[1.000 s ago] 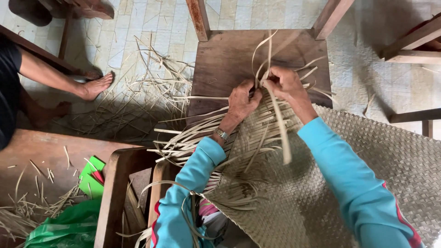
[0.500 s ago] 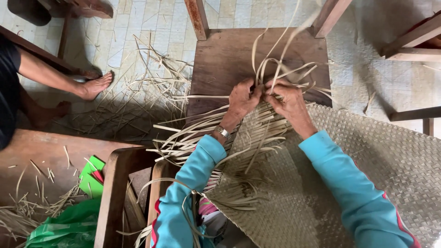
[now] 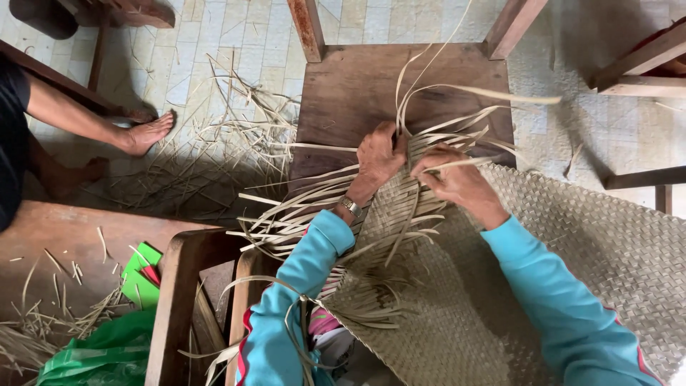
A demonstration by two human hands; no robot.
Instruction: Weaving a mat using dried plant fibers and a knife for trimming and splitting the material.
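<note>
You are in the middle of plaiting the working edge of a woven mat (image 3: 572,257), which lies draped over the seat of a wooden chair (image 3: 343,93) and spreads toward the right edge of the view. Both your hands sit at the mat's unfinished corner, near the middle of the chair seat.

Your left hand (image 3: 377,156) is closed around a cluster of loose strips (image 3: 429,93), pinning them upright where they leave the weave. Your right hand (image 3: 457,182) is curled just beside it, fingers pinched on one strip that runs out toward the chair's right side. More free ends fan out to the left over the seat's front edge.

As I judge it, the step in hand is picking out and folding one strip across its neighbours. The next move calls for keeping the left hand's bundle firmly clamped so the weave does not loosen, while the right draws its strip flat and snug, without twisting or cracking it.

Against the picture of half a second ago, your hands have barely shifted on the seat. The tall strips now arc higher and farther right, and one long strip stretches out level toward the chair's right back leg. The other person's bare foot (image 3: 146,134) on the tiled floor (image 3: 236,36) rests where it was.
</note>
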